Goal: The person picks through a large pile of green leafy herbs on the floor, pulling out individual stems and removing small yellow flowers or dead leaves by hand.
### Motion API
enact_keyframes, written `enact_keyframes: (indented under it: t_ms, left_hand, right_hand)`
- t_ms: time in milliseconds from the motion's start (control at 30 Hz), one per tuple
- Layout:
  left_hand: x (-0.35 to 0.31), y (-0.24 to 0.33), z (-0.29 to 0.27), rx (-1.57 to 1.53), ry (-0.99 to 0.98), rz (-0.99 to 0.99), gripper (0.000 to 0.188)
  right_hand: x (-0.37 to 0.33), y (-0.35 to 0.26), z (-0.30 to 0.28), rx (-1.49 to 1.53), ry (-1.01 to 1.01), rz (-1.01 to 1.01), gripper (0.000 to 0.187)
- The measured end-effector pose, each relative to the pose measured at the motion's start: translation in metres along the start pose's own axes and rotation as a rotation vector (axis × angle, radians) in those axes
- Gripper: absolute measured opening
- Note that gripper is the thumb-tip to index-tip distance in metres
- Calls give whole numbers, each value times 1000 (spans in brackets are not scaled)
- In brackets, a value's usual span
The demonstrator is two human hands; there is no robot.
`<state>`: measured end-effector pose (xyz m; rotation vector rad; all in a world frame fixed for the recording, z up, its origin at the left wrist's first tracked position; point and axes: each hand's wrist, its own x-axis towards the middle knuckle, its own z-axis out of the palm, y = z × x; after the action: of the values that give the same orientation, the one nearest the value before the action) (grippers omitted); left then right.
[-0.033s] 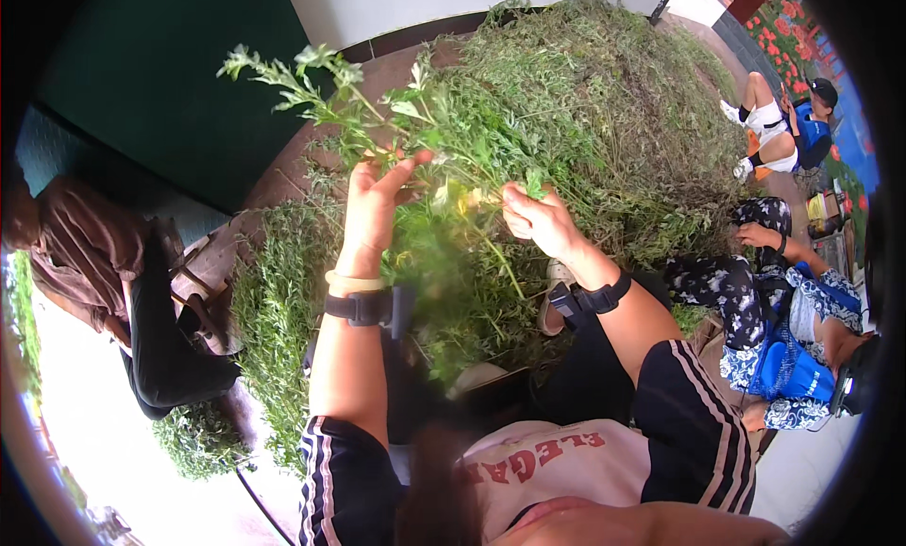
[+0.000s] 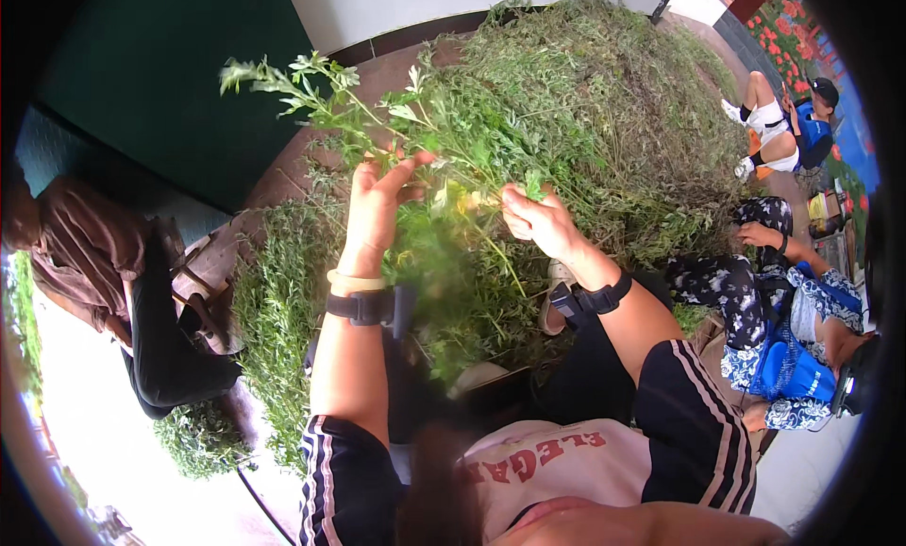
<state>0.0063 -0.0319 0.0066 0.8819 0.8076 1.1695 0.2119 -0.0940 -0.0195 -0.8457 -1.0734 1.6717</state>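
A green leafy stem [image 2: 376, 117] stretches slantwise before me, its leafy tip toward the upper left. My right hand [image 2: 540, 219] pinches its lower end between thumb and bent fingers. Farther up, my left hand [image 2: 376, 201] has its fingers curled at the stem, partly hidden by leaves. Below my hands, a thin bare stalk [image 2: 507, 268] slants down to the right; where it joins is hard to make out. Blurred greenery fills the space between my forearms. Behind all this rises a large heap of cut leafy plants [image 2: 604, 102].
More leafy stems [image 2: 278, 301] lie left of my left forearm. At the left sits a person in a brown top [image 2: 90, 249]. Two people are seated at the right, one in patterned clothes [image 2: 746, 301], another in white shorts [image 2: 769, 121]. A dark green panel [image 2: 179, 84] stands at the upper left.
The stem's leafy tip has dipped very slightly. Both hands keep nearly the same place and grip.
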Motion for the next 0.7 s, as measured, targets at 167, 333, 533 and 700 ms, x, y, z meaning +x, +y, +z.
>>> enact_keyframes:
  t_ms: [167,333,533,700]
  left_hand:
    - [5,-8,-4,-111,-51,118,12]
    - [10,-14,-14,-44,15,187,24]
    - [9,-2,-20,-43,80,183,26]
    - [8,-4,-24,-37,51,124,26]
  right_hand:
    - [1,0,4,-151,-12,0,20]
    - [1,-2,6,-459,-33,-27,30]
    - [9,2,-10,-336,337,-221,24]
    - [11,2,-13,-313,342,-217,20]
